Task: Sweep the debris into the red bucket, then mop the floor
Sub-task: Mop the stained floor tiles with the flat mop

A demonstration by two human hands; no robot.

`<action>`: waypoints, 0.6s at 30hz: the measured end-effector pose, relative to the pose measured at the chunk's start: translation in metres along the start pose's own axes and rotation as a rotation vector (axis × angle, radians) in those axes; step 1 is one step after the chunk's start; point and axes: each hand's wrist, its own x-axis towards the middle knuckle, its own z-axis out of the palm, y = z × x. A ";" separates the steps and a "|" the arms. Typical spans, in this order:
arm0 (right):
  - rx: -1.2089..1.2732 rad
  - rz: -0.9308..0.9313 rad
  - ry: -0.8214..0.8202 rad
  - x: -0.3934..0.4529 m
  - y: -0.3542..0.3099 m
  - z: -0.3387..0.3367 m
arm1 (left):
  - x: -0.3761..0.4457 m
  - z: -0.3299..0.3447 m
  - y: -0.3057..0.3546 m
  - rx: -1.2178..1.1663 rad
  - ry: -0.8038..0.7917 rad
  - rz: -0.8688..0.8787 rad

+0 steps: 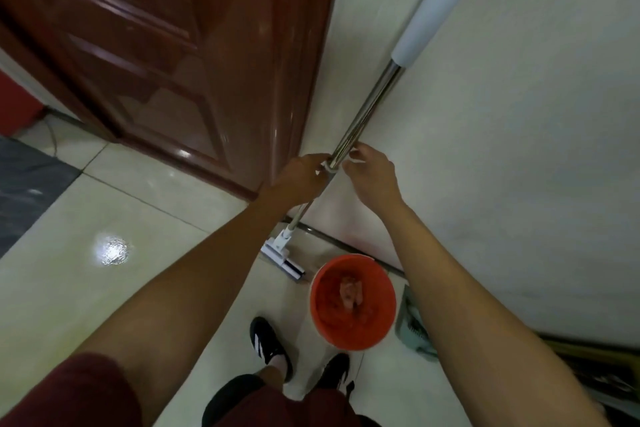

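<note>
- At the far left, a dark grey floor tile [24, 180] borders the glossy cream floor tiles [145, 204], and a dark red-brown panelled wooden door [194, 55] stands behind them.
- Your left hand [300, 177] has its fingers curled round a white plastic collar [328, 168] on the mop pole, gripping it from the left.
- The long mop with a shiny metal pole [367, 107] leans against the cream wall [519, 149]. Its long axis runs from the lower left up to the upper right: the flat white mop head [282, 258] sits on the floor at the foot of the wall, and the pale grey-white grip sleeve [433, 0] points up and away from you.
- Your right hand [370, 173] pinches the same collar from the right, fingers bent.
- The round red plastic bucket [353, 302] stands upright on the floor just right of the mop head, in front of your black shoes with white stripes [266, 343], with pale debris [351, 291] inside.
- No writing can be read on any of these.
</note>
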 end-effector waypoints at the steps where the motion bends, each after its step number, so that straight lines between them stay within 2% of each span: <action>1: -0.010 -0.016 0.017 -0.002 -0.002 0.002 | -0.003 -0.001 0.000 -0.024 -0.002 -0.009; 8: 0.056 -0.043 0.089 -0.038 -0.006 0.009 | -0.040 -0.002 -0.015 -0.020 -0.036 -0.002; 12: -0.008 -0.086 0.061 -0.075 -0.002 0.014 | -0.081 0.012 -0.029 -0.080 0.041 -0.046; 18: 0.022 -0.135 -0.010 -0.164 0.014 0.022 | -0.169 0.043 -0.038 -0.033 0.133 -0.055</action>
